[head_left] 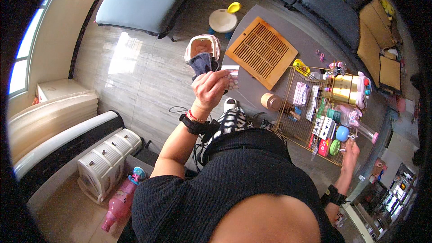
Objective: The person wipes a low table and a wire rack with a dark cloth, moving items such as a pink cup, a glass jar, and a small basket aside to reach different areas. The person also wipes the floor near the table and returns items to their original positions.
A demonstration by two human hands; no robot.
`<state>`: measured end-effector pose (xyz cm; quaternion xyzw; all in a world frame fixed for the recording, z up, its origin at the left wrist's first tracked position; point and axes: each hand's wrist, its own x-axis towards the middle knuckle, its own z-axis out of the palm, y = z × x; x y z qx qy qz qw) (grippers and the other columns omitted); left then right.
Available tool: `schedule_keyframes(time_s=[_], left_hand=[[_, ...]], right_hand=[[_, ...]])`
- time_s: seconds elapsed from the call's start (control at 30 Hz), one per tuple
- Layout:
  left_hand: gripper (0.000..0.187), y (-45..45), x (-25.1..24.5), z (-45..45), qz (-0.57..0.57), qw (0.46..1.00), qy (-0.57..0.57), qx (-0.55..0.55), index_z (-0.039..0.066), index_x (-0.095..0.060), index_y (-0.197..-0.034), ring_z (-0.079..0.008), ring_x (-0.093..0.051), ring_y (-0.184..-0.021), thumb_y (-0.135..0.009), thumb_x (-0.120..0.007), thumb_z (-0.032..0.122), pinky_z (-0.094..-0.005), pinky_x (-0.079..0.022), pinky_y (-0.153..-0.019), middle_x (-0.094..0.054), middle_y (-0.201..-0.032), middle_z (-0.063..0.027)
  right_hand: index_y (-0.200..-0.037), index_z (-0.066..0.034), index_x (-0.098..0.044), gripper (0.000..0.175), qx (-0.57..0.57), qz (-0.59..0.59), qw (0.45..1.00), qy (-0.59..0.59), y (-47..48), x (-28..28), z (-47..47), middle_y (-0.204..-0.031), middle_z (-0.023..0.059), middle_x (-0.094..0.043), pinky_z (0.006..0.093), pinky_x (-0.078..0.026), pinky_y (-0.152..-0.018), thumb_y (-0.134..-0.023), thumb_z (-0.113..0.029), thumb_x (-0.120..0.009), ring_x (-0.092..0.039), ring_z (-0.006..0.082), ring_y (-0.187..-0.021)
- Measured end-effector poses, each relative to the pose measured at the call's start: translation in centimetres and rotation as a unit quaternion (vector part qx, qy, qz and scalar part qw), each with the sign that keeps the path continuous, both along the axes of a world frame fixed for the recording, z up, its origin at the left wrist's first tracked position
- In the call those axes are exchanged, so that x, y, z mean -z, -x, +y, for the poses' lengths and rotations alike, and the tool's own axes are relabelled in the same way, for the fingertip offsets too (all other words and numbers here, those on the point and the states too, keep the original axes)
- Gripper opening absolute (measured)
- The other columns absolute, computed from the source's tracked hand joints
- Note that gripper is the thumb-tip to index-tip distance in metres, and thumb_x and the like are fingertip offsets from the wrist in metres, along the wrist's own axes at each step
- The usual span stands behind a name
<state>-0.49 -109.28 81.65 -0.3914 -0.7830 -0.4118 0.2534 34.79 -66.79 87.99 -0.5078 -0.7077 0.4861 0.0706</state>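
My left hand (211, 87) is raised over the floor, its fingers closed on a small clear packet (232, 78) with pale round pieces in it. A dark cloth (202, 63) shows just beyond that hand; whether the hand also holds it, I cannot tell. Behind the cloth stands a small bin (202, 44) with a pinkish lining. My right hand (350, 155) is at the near right corner of a gold wire basket (281, 108), its fingers at a small white item beside a blue round container (342, 133) and a green round container (334, 147). The basket holds boxes, bottles and other small things.
A slatted wooden tray (261, 52) and a round wooden canister (271, 102) rest on the grey table (253, 15). Beyond stand a small stool (222, 21) and a blue-grey sofa (145, 0). At the lower left are a white drawer unit (109, 162) and a pink bottle (118, 202).
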Motion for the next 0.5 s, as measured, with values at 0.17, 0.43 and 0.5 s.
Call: schedule_keyframes(time_s=[0.17, 0.43, 0.5], left_hand=[[0.011, -0.6, 4.3, 0.7, -0.162, 0.974, -0.083, -0.138, 0.005, -0.061, -0.076, -0.0209, -0.065, -0.069, -0.070, -0.068, 0.002, -0.0307, -0.051, -0.064, -0.067, -0.082, -0.0095], [0.022, 5.4, 23.8, -4.4, -0.714, 0.582, -0.307, -0.239, -0.002, -0.065, -0.105, -0.0167, -0.064, -0.072, -0.089, -0.056, 0.010, -0.0279, -0.051, -0.064, -0.068, -0.086, -0.0082], [0.028, 7.9, 28.0, -5.3, -0.740, 0.556, -0.323, -0.199, -0.002, -0.061, -0.113, -0.0218, -0.067, -0.076, -0.091, -0.056, 0.014, -0.0332, -0.054, -0.066, -0.068, -0.091, -0.0105]], right_hand=[[-0.091, -0.0050, -0.058, 0.021, -0.017, 0.024, 0.999, -0.023, -0.2, -0.2, -0.4, -0.077, -0.0053, -0.049, 0.0225, -0.036, -0.058, -0.098, -0.024, -0.051, -0.043, 0.0043, -0.068], [-0.098, -0.0041, -0.059, 0.022, -0.010, 0.007, 1.000, 0.013, -0.6, -0.6, -0.2, -0.083, -0.0033, -0.054, 0.0236, -0.041, -0.061, -0.098, -0.025, -0.051, -0.048, 0.0056, -0.071], [-0.099, -0.0044, -0.059, 0.023, 0.010, 0.014, 1.000, 0.024, -0.5, -0.5, -0.4, -0.084, -0.0026, -0.056, 0.0239, -0.044, -0.063, -0.098, -0.026, -0.051, -0.050, 0.0059, -0.072]])
